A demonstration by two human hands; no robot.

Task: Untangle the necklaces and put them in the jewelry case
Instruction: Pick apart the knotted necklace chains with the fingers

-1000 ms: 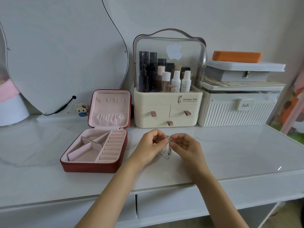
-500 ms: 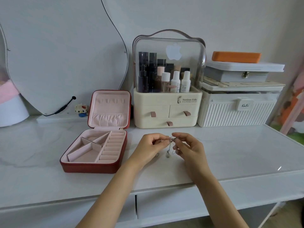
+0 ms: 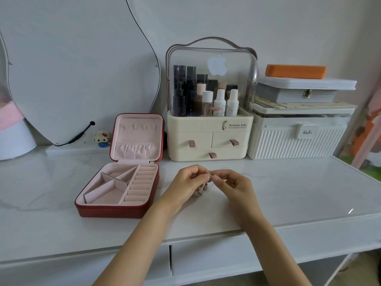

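Thin silvery tangled necklaces (image 3: pixel 206 187) hang in a small bunch between my two hands, just above the white tabletop. My left hand (image 3: pixel 188 184) pinches the chains from the left with curled fingers. My right hand (image 3: pixel 234 185) pinches them from the right, fingertips almost touching the left hand's. Most of the chain is hidden by my fingers. The red jewelry case (image 3: pixel 115 210) lies open to the left, its pink compartments bare, lid standing upright.
A cream cosmetics organiser (image 3: pixel 209 139) with bottles stands behind my hands. A white ribbed box (image 3: pixel 296 141) with a grey box and orange case stacked on top sits at the back right. A large mirror (image 3: pixel 72 65) leans at the back left.
My hands have closed together, the fingertips now nearly touching. The dangling chain has gathered up into a shorter bunch under the fingers.
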